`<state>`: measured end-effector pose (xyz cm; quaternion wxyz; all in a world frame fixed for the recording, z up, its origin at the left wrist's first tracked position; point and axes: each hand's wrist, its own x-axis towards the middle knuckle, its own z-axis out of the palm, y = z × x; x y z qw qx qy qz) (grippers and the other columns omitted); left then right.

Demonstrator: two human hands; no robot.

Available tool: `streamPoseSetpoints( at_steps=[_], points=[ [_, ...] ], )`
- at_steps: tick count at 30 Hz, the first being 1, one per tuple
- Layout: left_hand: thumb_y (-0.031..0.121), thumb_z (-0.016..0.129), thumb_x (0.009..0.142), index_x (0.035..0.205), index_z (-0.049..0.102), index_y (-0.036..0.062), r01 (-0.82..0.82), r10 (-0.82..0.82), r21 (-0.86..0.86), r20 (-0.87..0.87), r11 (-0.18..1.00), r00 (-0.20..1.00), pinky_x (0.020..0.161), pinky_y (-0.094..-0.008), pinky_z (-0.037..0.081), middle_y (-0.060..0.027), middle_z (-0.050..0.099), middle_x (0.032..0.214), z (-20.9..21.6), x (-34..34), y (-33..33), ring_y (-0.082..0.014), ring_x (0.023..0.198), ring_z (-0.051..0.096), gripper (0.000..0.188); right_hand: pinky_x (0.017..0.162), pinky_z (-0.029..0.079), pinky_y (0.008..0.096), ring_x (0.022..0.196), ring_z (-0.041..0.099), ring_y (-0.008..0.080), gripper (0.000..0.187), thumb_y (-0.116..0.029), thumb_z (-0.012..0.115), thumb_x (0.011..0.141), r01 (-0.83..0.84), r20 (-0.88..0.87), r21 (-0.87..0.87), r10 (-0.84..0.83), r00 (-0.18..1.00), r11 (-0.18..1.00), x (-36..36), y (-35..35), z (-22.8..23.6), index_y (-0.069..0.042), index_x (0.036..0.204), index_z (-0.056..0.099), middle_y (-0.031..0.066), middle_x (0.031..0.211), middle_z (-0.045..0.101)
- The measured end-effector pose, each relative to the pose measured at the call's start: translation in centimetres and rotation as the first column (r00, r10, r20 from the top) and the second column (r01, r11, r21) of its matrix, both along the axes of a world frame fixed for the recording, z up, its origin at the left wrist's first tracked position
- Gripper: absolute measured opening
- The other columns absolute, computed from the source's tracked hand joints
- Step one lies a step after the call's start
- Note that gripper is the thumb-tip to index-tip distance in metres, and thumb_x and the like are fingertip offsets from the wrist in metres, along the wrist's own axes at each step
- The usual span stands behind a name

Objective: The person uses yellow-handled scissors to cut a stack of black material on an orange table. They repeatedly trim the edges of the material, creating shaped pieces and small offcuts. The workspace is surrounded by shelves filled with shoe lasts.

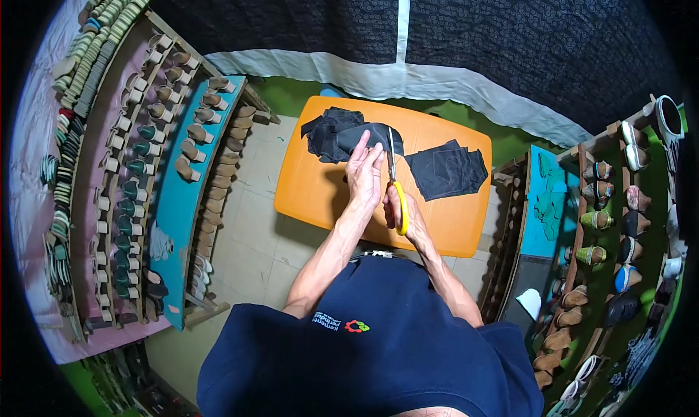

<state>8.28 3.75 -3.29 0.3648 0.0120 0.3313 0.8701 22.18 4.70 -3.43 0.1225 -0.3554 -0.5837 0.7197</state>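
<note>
My left hand [365,175] grips a piece of black fabric [354,135] above the far side of the orange table [291,193]. In my right hand [412,215] is a pair of scissors [403,212] with yellow handles. Its blades point away from me and lie against the right part of that fabric. Behind and left of my left hand is a pile of black fabric pieces [320,142]. To the right of the scissors rests another flat stack of black fabric [447,171]. My fingertips partly hide how the cloth is held.
Wooden racks of shoes [135,166] and a turquoise board [171,220] stand at the left. More shoe shelves [597,220] line the right, beside a turquoise surface with green scraps [550,199]. A dark patterned curtain [510,31] hangs beyond the table.
</note>
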Motion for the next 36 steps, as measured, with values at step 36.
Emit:
streamPoseSetpoints(
  at_steps=[36],
  points=[
    [-0.001, 0.072, 0.086, 0.133, 0.059, -0.0018, 0.217, -0.267, -0.287, -0.146, 0.933, 0.953, 0.072, -0.018, 0.051, 0.0012, 0.065, 0.082, 1.7, -3.4, -0.9, -0.0061, 0.079, 0.065, 0.049, 0.04, 0.042, 0.0262, 0.042, 0.047, 0.009, 0.051, -0.055, 0.063, 0.094, -0.02, 0.046, -0.076, 0.024, 0.999, 0.997, 2.8, 1.4, 1.3, -0.008, 0.077, 0.055, -0.0018, 0.055, 0.046]
  ],
)
